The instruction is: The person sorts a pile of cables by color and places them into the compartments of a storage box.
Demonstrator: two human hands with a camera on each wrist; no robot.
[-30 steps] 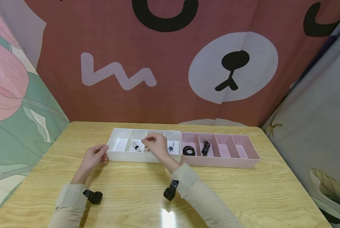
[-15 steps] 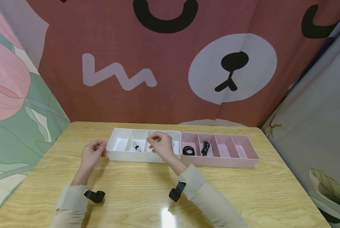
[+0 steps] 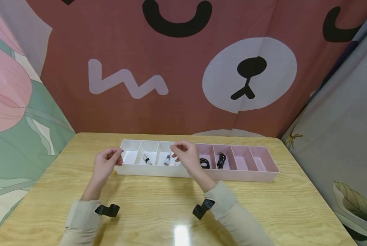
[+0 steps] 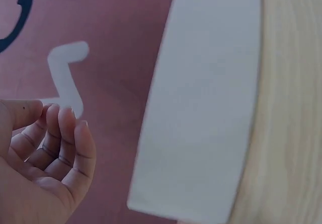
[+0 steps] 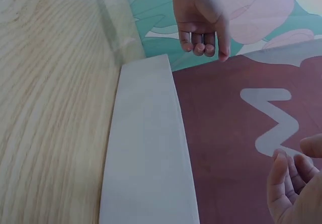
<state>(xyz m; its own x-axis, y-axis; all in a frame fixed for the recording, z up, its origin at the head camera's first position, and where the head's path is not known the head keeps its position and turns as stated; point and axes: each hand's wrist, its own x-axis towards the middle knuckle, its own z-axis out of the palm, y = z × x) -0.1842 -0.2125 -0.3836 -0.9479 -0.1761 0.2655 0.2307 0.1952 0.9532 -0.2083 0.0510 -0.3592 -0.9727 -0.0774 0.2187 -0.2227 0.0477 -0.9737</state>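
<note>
A white divided box (image 3: 152, 170) stands on the table. One compartment has a white cable (image 3: 147, 159) with a black tie; another has a bundled white cable (image 3: 167, 160) with a bluish part. My left hand (image 3: 108, 160) is over the box's left end, fingers loosely curled, thumb near the index fingertip, no object visible in it. My right hand (image 3: 187, 159) hovers over the box's right end, its fingers bent, with nothing visible between thumb and fingers in the right wrist view. It hides most of the rightmost white compartment.
A pink divided box (image 3: 242, 176) adjoins the white one on the right. It contains a coiled black cable (image 3: 205, 163) and a bundled black cable (image 3: 221, 160) in separate compartments. Behind the wooden table (image 3: 152, 201) hangs a patterned cloth (image 3: 183, 112).
My right hand has moved right, uncovering the bundled white cable in the third compartment. My left hand has left the box's left edge, rising and shifting slightly right.
</note>
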